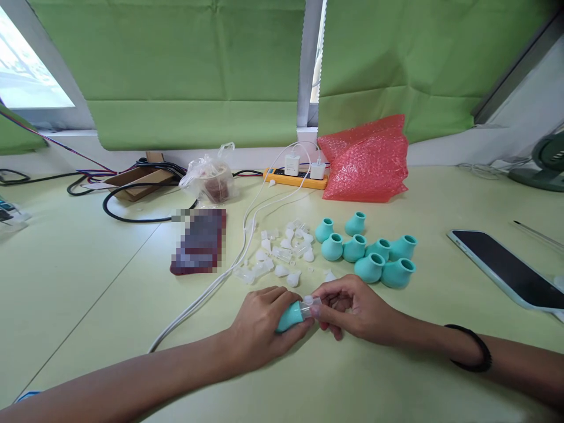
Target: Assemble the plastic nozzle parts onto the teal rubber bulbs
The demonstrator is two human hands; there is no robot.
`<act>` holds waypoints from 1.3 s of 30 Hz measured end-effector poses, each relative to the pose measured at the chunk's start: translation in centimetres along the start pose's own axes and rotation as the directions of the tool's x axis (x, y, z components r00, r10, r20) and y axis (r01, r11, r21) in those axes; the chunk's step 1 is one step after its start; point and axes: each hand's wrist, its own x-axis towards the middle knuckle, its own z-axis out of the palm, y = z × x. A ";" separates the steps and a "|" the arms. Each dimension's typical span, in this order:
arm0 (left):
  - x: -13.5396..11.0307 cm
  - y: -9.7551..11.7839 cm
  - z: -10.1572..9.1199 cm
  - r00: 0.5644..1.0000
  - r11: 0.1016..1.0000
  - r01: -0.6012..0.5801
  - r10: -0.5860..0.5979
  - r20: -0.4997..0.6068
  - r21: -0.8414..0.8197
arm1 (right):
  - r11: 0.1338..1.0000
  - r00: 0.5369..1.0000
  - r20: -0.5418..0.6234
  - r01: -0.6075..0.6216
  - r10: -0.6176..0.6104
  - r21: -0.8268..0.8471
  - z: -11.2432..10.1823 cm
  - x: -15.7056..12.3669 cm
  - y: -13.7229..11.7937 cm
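Note:
My left hand (263,326) is wrapped round a teal rubber bulb (289,318) lying on its side, its neck towards the right. A clear plastic tip (306,308) sits at the mouth of that bulb. Thumb and fingertips of my right hand (352,308) pinch the tip's outer end. Beyond my hands lies a loose group of small clear and white plastic pieces (282,254). Several more teal bulbs (369,268) stand to the right of those pieces, their open necks facing up or tilted.
White cables (220,276) run from an orange power strip (295,178) across the table. A red bubble-wrap bag (365,161) stands behind the bulbs. A phone (506,267) lies at right, and a blurred-out dark red object (200,242) at left. Further back are a plastic-bagged pot (215,182) and a cardboard box (141,179).

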 end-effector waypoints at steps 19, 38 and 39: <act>-0.7 0.6 -0.6 0.961 0.959 0.013 -0.090 -0.260 -0.285 | 0.198 0.890 0.244 0.338 -0.387 -0.920 -0.5 3.6 -1.7; -0.7 0.4 -0.5 0.940 0.971 0.023 -0.102 -0.327 -0.238 | 0.739 0.851 0.248 0.526 -0.464 -0.422 -4.1 1.5 -4.9; -0.7 0.4 -0.5 0.939 0.972 0.016 -0.094 -0.330 -0.233 | 0.757 0.863 0.258 0.505 -0.435 -0.414 -4.1 1.6 -4.9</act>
